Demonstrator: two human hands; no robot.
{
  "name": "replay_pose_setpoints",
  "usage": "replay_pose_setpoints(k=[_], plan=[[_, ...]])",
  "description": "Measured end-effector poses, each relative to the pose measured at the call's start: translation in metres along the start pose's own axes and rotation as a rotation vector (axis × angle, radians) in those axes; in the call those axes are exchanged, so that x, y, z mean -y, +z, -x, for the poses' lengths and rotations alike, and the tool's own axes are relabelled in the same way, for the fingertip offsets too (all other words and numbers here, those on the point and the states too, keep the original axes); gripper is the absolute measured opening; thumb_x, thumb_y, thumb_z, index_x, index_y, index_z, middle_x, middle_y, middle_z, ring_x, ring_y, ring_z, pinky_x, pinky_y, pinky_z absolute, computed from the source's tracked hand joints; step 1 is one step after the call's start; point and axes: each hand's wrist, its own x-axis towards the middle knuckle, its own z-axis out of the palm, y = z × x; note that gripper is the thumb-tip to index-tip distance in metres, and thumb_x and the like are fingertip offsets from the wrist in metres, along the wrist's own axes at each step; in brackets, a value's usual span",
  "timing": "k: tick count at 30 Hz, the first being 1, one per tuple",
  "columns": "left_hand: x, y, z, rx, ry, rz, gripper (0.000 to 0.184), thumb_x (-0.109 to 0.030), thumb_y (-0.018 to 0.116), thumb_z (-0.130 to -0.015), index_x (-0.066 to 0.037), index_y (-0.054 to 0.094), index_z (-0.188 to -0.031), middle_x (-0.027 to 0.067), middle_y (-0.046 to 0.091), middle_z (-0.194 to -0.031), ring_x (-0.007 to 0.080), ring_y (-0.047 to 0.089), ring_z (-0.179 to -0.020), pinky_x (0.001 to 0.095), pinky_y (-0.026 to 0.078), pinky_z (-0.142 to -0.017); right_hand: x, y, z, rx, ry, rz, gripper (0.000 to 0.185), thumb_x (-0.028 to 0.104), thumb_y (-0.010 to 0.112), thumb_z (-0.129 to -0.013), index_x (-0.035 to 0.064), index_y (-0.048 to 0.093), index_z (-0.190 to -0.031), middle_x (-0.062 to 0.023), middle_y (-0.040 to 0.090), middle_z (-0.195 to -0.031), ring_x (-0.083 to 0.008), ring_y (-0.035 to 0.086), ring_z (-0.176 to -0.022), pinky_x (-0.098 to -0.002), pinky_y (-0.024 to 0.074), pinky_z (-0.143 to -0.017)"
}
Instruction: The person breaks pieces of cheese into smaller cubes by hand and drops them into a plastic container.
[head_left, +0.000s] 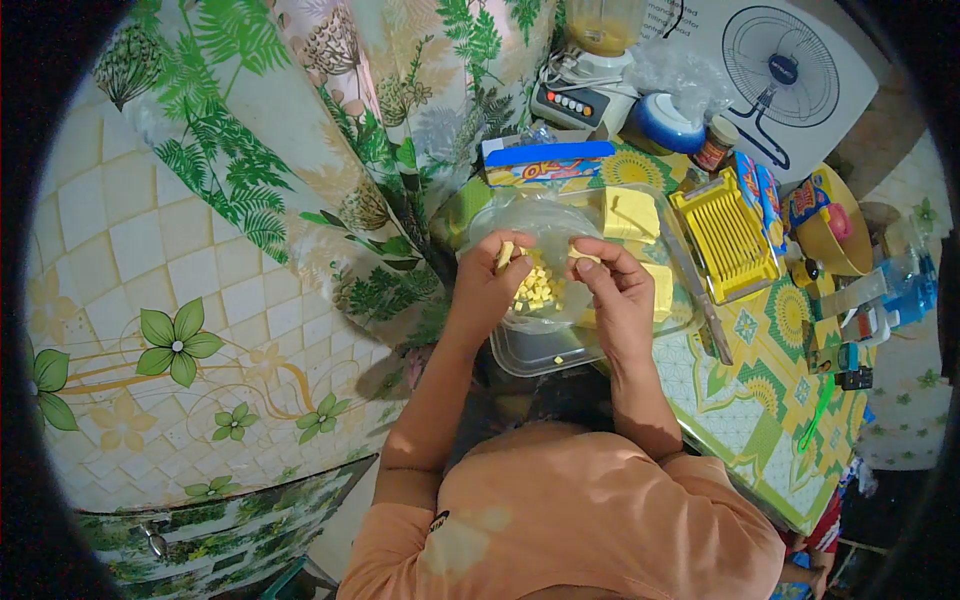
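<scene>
My left hand (488, 288) pinches a small stick of yellow cheese (505, 255) between thumb and fingers. Opposite it, my right hand (620, 295) grips another piece of cheese (577, 257) with its fingertips. Below and between both hands, a clear plastic bag (545, 218) holds many small cheese cubes (540, 290). The bag rests in a clear plastic tray (515, 362), where one loose cube (559, 359) lies near the front. Sliced cheese blocks (630, 215) sit at the tray's right side, one partly behind my right hand.
Right of the tray lie a knife (717, 335) and a yellow slicer (725, 238). A blender (585, 95), a blue-and-white bowl (662, 122), a jar (716, 143) and a blue-edged box (548, 162) stand behind. A yellow bowl (850, 250) and a green-handled utensil (818, 415) are farther right.
</scene>
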Motion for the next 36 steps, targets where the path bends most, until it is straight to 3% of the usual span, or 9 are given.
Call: replay_pose_setpoints(k=[10, 21, 24, 31, 36], plan=[[-0.027, 0.012, 0.009, 0.130, 0.016, 0.029, 0.019, -0.010, 0.063, -0.085, 0.000, 0.062, -0.101, 0.0022, 0.062, -0.089, 0.0072, 0.056, -0.080, 0.0227, 0.046, -0.070, 0.003, -0.002, 0.002, 0.093, 0.013, -0.018, 0.017, 0.000, 0.063, -0.083, -0.0016, 0.058, -0.099, -0.0067, 0.062, -0.093, -0.0092, 0.059, -0.085, -0.0227, 0.0484, -0.075], [-0.020, 0.012, 0.008, 0.107, -0.027, 0.136, 0.015, -0.010, 0.063, -0.085, -0.001, 0.063, -0.097, -0.0005, 0.062, -0.082, 0.0054, 0.053, -0.069, 0.0198, 0.043, -0.062, 0.004, -0.002, 0.001, 0.094, 0.017, -0.029, 0.019, 0.000, 0.063, -0.083, -0.0007, 0.058, -0.100, -0.0066, 0.063, -0.092, -0.0096, 0.059, -0.082, -0.0221, 0.0480, -0.075], [-0.017, 0.010, 0.007, 0.039, 0.001, 0.128, 0.017, -0.012, 0.063, -0.084, -0.003, 0.061, -0.098, 0.0000, 0.060, -0.084, 0.0064, 0.053, -0.076, 0.0222, 0.043, -0.066, 0.002, -0.003, 0.000, 0.072, 0.000, -0.024, 0.020, 0.001, 0.062, -0.083, -0.0008, 0.058, -0.102, -0.0059, 0.063, -0.091, -0.0092, 0.059, -0.080, -0.0216, 0.0477, -0.074], [-0.007, 0.005, 0.002, -0.019, 0.003, 0.028, 0.019, -0.007, 0.064, -0.079, -0.004, 0.060, -0.097, -0.0006, 0.058, -0.083, 0.0061, 0.053, -0.073, 0.0220, 0.044, -0.064, 0.003, 0.000, 0.002, 0.037, 0.029, -0.017, 0.020, 0.000, 0.061, -0.084, -0.0018, 0.061, -0.103, -0.0067, 0.065, -0.095, -0.0102, 0.062, -0.083, -0.0217, 0.0481, -0.075], [-0.012, 0.010, 0.003, -0.015, 0.029, 0.030, 0.020, -0.011, 0.068, -0.080, -0.005, 0.060, -0.097, -0.0034, 0.054, -0.077, 0.0046, 0.049, -0.068, 0.0205, 0.041, -0.060, 0.004, 0.001, 0.003, 0.033, 0.036, -0.024, 0.019, 0.000, 0.063, -0.083, -0.0020, 0.062, -0.101, -0.0063, 0.066, -0.086, -0.0099, 0.062, -0.080, -0.0221, 0.0489, -0.074]])
